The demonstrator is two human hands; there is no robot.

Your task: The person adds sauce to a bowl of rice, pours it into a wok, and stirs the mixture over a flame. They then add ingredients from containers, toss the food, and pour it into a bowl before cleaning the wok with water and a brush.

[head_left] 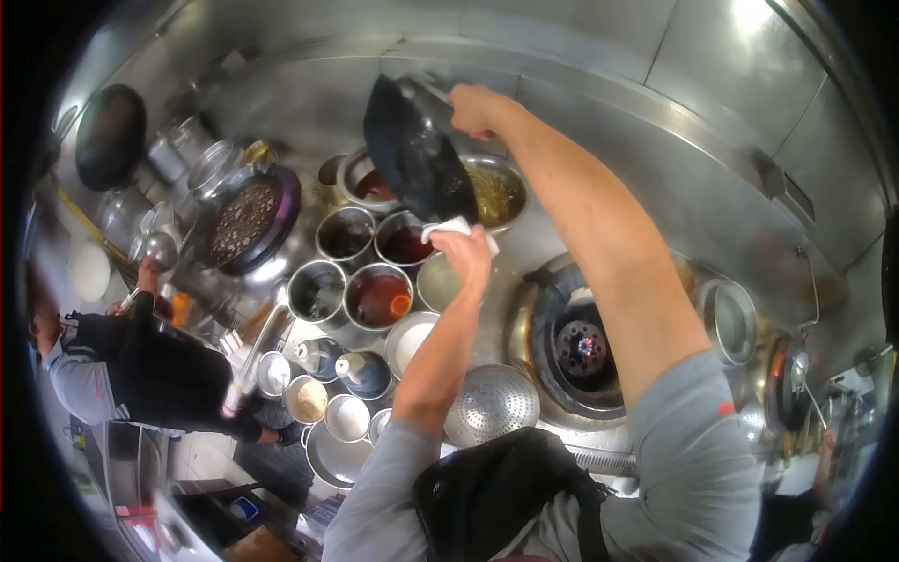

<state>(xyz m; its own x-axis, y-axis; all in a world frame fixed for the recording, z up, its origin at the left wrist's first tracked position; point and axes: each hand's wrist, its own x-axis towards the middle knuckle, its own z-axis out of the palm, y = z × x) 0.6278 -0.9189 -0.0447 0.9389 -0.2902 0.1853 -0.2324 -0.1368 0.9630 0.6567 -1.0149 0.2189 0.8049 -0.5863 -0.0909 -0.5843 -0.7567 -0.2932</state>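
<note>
My left hand (462,253) is closed around a folded white cloth (448,228) at the lower rim of a black wok (417,155). The wok is tipped steeply on its side above several metal pots. Up at its far rim, my right hand (479,110) is closed on the metal handle (431,91) of a utensil; its head is blurred against the wok. Behind the wok's right side is a pot of yellowish liquid (513,199). Below my left hand stand a pot of red liquid (377,296) and a pot of dark liquid (316,290).
A burner (582,348) with a small flame at its centre lies right of my left forearm. A perforated strainer (493,405) is nearer me. Squeeze bottles (363,375) and seasoning bowls stand at left. Another person (140,365) works at a second wok (248,223).
</note>
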